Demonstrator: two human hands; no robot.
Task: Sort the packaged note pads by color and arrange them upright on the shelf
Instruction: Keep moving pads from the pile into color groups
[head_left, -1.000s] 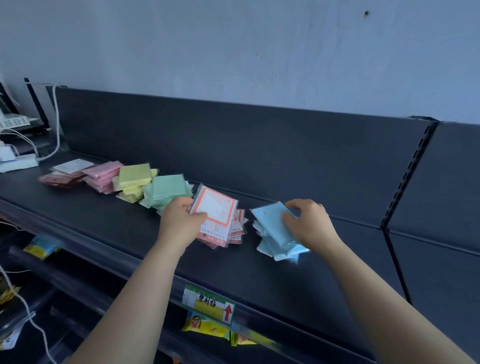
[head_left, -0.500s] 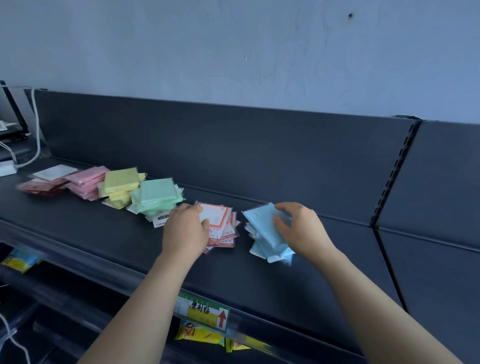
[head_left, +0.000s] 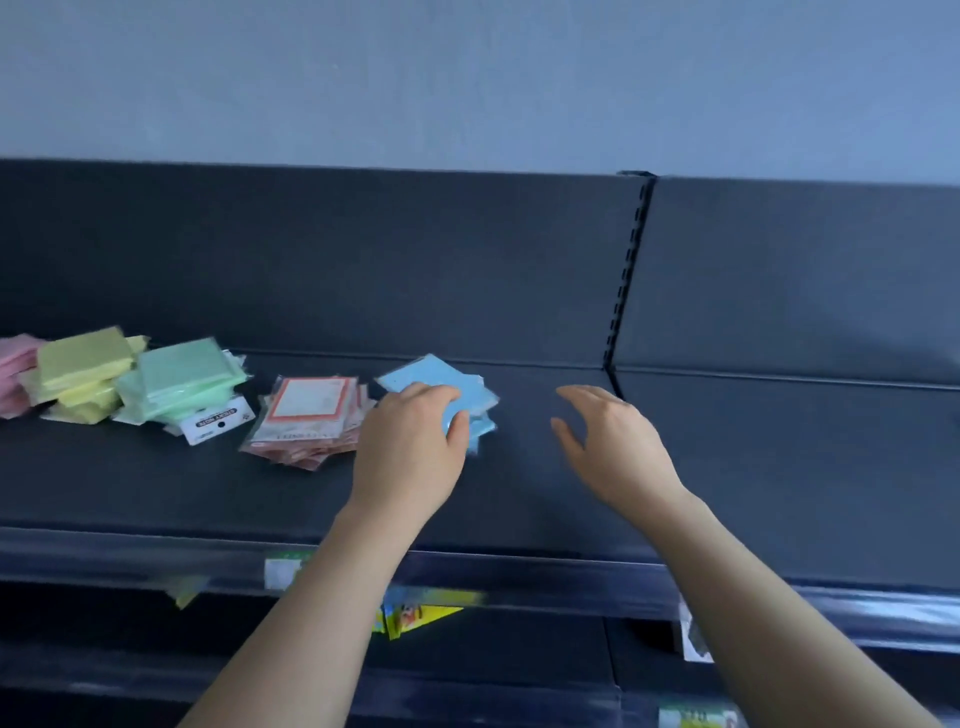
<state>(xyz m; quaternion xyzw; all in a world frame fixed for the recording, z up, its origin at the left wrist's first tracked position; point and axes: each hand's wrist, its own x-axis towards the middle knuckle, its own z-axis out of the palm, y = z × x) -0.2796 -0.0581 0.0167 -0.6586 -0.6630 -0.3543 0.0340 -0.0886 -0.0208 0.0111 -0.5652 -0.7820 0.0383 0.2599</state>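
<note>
Head view: left hand (head_left: 410, 447) on the blue note pads (head_left: 441, 376)

They lie flat and skewed on the shelf (head_left: 156, 493), none upright. The left hand grips the stack, fingers curled over its top. The right hand (head_left: 613, 441) hovers open near their right side, touching nothing.

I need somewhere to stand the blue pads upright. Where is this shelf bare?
Bare shelf runs from the blue pads rightward, beneath the open right hand, past the slotted upright. A front strip before the stacks is bare too. Crowded: leftward, orange-bordered, green, yellow and pink stacks lie close together.
</note>
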